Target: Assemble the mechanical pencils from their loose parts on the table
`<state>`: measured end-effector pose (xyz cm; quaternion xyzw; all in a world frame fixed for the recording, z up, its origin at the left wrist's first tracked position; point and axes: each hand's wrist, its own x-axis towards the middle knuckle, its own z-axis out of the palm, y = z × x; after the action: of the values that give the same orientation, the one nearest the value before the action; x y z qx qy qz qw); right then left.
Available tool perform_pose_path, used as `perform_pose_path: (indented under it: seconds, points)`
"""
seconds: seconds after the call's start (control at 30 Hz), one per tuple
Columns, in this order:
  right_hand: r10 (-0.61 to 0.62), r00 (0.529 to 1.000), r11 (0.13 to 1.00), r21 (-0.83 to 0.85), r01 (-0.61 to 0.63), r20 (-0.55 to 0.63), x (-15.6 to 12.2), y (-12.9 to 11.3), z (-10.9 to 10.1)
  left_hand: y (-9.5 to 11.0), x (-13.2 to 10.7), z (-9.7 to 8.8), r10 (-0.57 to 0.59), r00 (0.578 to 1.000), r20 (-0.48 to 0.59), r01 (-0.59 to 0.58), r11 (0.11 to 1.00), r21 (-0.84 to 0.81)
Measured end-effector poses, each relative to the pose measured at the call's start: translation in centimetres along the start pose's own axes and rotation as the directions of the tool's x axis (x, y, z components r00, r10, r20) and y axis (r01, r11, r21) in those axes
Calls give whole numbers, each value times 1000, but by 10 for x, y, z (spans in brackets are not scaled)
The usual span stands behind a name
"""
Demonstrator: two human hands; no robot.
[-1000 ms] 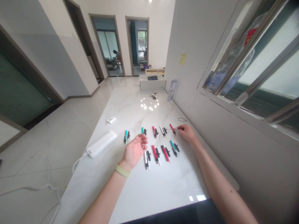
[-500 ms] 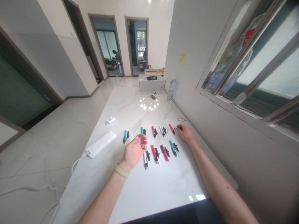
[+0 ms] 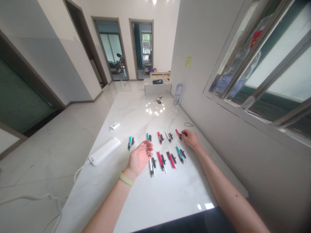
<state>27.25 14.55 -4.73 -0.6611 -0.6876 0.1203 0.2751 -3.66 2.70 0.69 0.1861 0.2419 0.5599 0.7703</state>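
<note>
White table beside grey wall bears pen parts.

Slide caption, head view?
Right hand holds a black part beside a red pen; left hand open by a white pen.

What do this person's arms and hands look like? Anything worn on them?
The left hand and right hand are both ungloved, and no sleeves show. A smooth, pale yellow-green band circles the left wrist; no band shows on the right.

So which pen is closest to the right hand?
The red pen at the far row's right end; the right hand is beside it, and every other lies farther away.
</note>
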Motion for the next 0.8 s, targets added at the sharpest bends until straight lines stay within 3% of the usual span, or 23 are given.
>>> perform_pose_path:
  seconds: [0.5,0.63,0.7,0.8]
  points:
    - [4,998,994,106,2,-57,-3,-11,-9,-1,2,-4,4,1000,10,-4,999,43]
    - [-23,998,972,234,35,-56,-19,-46,-15,-5,1,-1,76,997,-19,-68,963,262]
    - [-70,996,845,533,32,51,-36,-75,-15,-10,0,1,157,987,-17,-132,877,462]
    - [-212,956,706,708,7,202,-65,-118,-12,-20,0,3,236,970,54,-208,697,686]
